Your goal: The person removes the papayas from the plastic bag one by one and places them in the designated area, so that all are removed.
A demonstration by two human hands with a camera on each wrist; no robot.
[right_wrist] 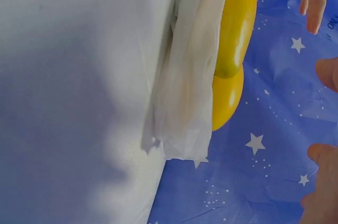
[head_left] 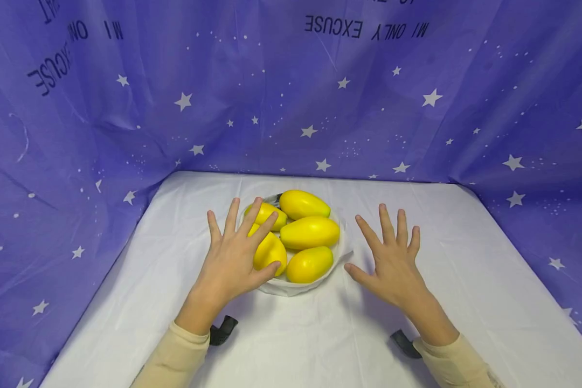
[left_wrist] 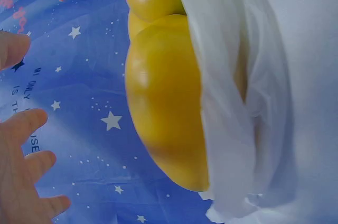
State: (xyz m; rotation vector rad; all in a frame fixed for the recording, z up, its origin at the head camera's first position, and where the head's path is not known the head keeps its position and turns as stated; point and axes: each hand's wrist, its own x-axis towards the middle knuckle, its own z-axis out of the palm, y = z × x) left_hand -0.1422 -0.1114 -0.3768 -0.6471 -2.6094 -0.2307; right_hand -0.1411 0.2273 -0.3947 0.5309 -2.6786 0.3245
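Several smooth yellow oblong fruits [head_left: 310, 233], shaped like papayas or mangoes, lie together in a round container lined with thin white plastic [head_left: 283, 290]. My left hand [head_left: 233, 256] is spread palm down over the container's left side, overlapping two fruits in the head view. To the right of the container, my right hand [head_left: 395, 267] hovers with fingers splayed, its thumb pointing toward the rim. Neither hand holds anything. In the left wrist view a big fruit [left_wrist: 163, 97] bulges above the crumpled liner [left_wrist: 227, 97]; the right wrist view shows the liner [right_wrist: 187, 86] from the other side.
A white cloth [head_left: 465, 280] covers the table. Purple-blue sheeting [head_left: 271, 86] with stars and printed words rises behind it and on both sides. Black camera mounts [head_left: 223, 330] stick out by both wrists, next to the beige sleeves [head_left: 174, 358].
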